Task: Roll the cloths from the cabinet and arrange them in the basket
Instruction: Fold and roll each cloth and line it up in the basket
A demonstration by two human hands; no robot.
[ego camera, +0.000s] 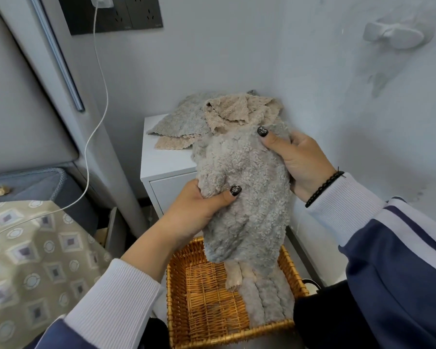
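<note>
Grey cloth (pixel 247 197), fluffy, held up over wicker basket (pixel 202 306), hanging loosely bunched, lower end dangling into basket. L hand (pixel 199 212) grips its left edge, thumb curled over front. R hand (pixel 300 162) pinches upper right w/ thumb on front, fingers behind. Rolled grey cloths (pixel 267 301) lie along basket's right side. More cloths (pixel 212 117), grey + beige, piled on white cabinet (pixel 161 162) behind.
</note>
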